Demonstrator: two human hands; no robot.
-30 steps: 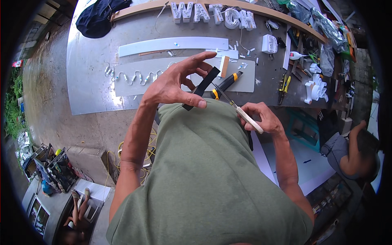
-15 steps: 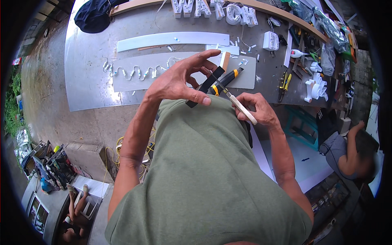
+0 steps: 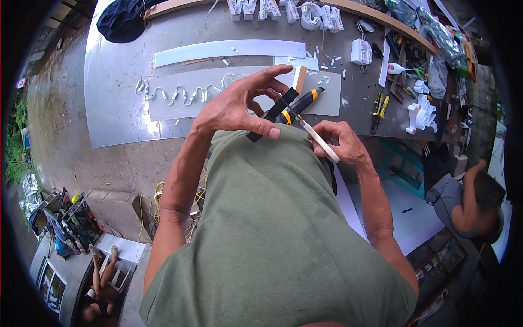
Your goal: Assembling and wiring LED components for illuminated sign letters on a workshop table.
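Black strip is being pinched by the left hand, thumb and fingertips clamped, above the metal table. Right hand is gripping a white-handled blade; cutting should be running away from the fingers.

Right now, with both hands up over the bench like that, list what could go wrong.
1. The right hand aims a thin pointed tool at the black strip held by the left hand; a slip could jab the fingers.
2. The yellow-and-black utility knife lies just beneath on the metal table; it could get knocked.
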